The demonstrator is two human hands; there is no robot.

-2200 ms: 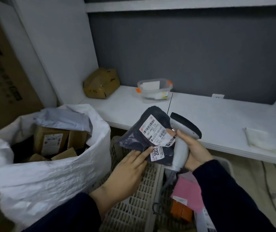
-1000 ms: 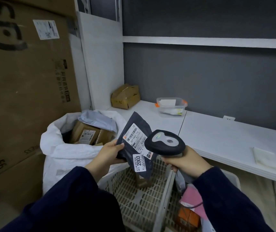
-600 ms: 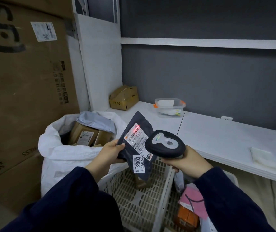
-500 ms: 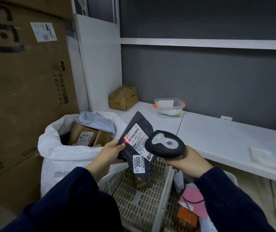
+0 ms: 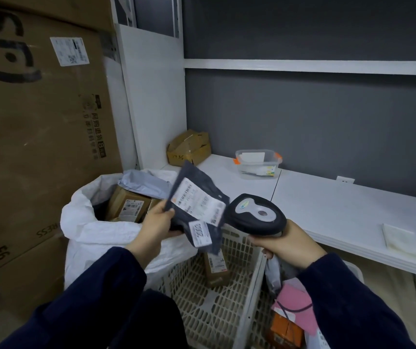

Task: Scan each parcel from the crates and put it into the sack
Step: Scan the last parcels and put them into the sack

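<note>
Apparently the step in hand is the transfer. The left hand (image 5: 157, 222) pinches the dark navy plastic mailer parcel (image 5: 203, 183) by its lower left edge, in the air just right of the white woven sack (image 5: 96, 233) and above the white lattice plastic crate (image 5: 217, 311). The right hand (image 5: 286, 244) is wrapped round the grip of the black-and-grey handheld scanner (image 5: 257, 215), just beside the parcel; no scan light shows. Next, the parcel needs carrying left over the sack's rim and letting go. It looks thin, limp and crumpled, held tilted, with a large white barcode label and a smaller numbered sticker.
</note>
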